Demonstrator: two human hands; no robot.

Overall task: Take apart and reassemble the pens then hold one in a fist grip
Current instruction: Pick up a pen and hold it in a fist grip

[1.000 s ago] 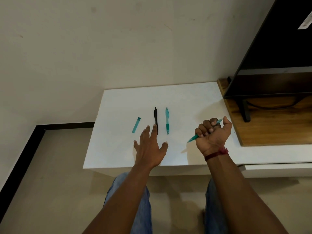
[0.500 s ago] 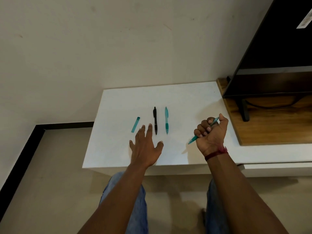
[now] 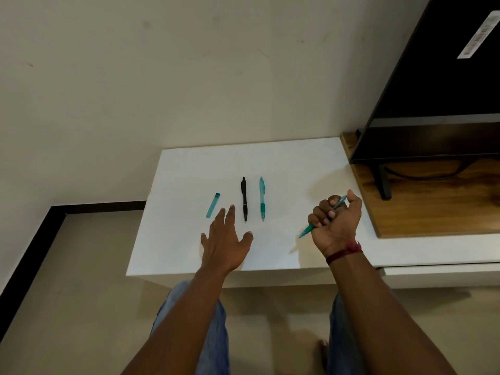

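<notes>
My right hand [image 3: 336, 224] is closed in a fist around a teal pen [image 3: 307, 231], whose tip sticks out down-left and whose other end shows above my thumb. My left hand [image 3: 226, 239] lies flat and open on the white table [image 3: 184, 239], holding nothing. Just beyond its fingertips lie a black pen [image 3: 244, 198] and a second teal pen [image 3: 262, 198], side by side and pointing toward me. A short teal pen part [image 3: 213, 205] rests to the left of the black pen.
A dark television [image 3: 438, 85] stands on a wooden surface [image 3: 433, 207] at the right, its stand leg [image 3: 381, 182] close to my right hand. The wall [image 3: 162, 77] rises behind the table. My knees in jeans [image 3: 208, 320] are below the table's front edge.
My left hand slid a little left and back from the black pen. My right fist, still around the teal pen, tilted slightly, thumb more upright.
</notes>
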